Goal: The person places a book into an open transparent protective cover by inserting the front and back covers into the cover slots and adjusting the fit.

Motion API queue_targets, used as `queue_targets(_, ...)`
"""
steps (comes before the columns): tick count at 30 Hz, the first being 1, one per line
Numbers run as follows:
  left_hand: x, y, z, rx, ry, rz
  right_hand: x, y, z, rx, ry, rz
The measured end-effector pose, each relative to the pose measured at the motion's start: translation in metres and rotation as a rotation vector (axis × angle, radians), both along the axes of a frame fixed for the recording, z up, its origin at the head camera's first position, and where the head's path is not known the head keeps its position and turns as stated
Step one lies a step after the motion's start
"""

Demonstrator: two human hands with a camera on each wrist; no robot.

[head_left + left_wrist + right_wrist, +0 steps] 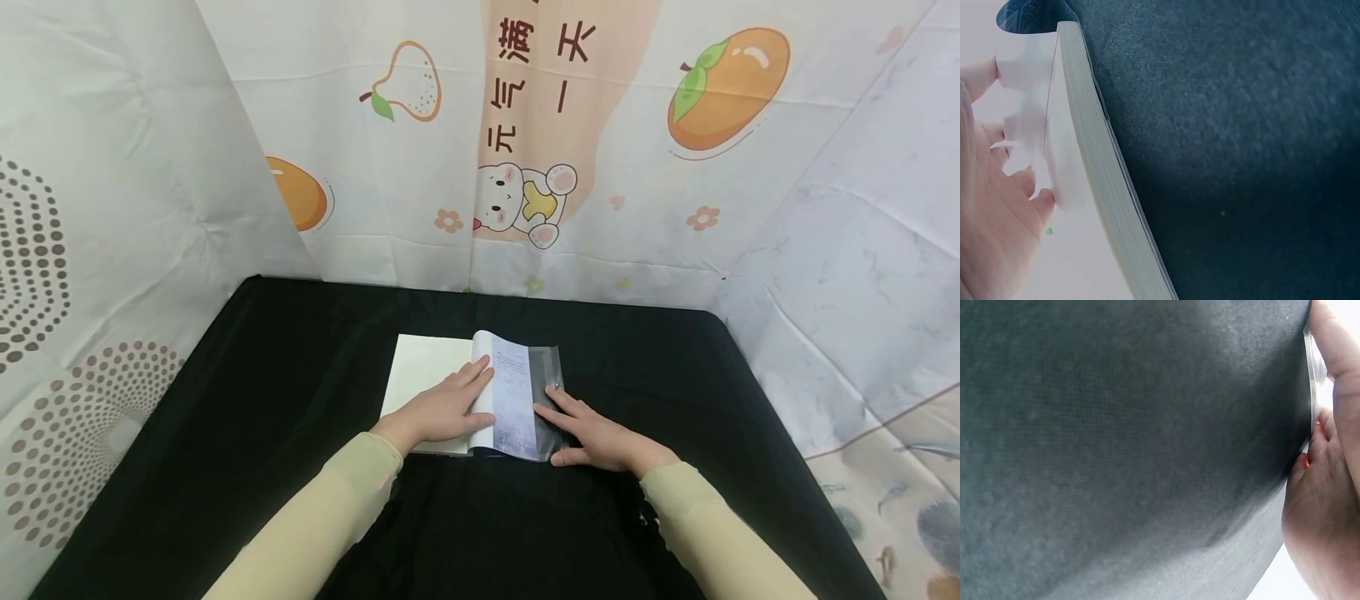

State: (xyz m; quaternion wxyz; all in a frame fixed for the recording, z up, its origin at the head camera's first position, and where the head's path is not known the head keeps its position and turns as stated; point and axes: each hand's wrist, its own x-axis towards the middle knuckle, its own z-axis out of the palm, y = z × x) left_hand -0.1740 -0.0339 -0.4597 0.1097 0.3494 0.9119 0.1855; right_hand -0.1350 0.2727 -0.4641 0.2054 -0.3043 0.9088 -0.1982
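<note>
An open book (pixel 427 367) lies on the black-covered table, a blank cream page on its left side. Along its middle stands a curved fold, and to the right of that spreads a pale bluish printed sheet (pixel 513 400). Beyond the sheet's right edge shows a strip of clear plastic (pixel 545 367). My left hand (pixel 446 408) rests on the book with fingers extended, their tips at the fold. My right hand (pixel 592 433) lies with spread fingers on the plastic and its edge. In the left wrist view, the thick page block (pixel 1088 125) is beside the left hand (pixel 997 200).
The black tablecloth (pixel 315 358) extends around the book. A white curtain (pixel 420 183) with fruit prints hangs behind the table, and pale cloths (pixel 135 208) hang at the sides.
</note>
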Motion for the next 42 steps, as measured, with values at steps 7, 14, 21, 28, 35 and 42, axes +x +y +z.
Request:
queue_targets(7, 0.0, 0.003, -0.002, -0.017, 0.019, 0.008, 0.0, 0.0, 0.001, 0.02, -0.014, -0.013)
queue_targets(14, 0.001, 0.005, -0.001, -0.052, 0.02, 0.015, 0.001, -0.001, 0.001, 0.027, -0.021, -0.022)
queue_targets(21, 0.002, 0.007, 0.001, -0.077, 0.02, 0.03, 0.0, 0.0, -0.001, 0.027, -0.007, -0.014)
queue_targets(28, 0.004, 0.009, 0.005, -0.11, 0.032, 0.027, 0.0, 0.0, -0.001, 0.019, 0.001, -0.009)
queue_targets(35, 0.005, 0.009, 0.006, -0.128, 0.05, 0.017, 0.001, 0.0, 0.0, 0.02, -0.005, -0.013)
queue_targets(42, 0.005, 0.011, 0.006, -0.15, 0.039, 0.028, 0.001, 0.0, 0.0, 0.027, -0.015, -0.024)
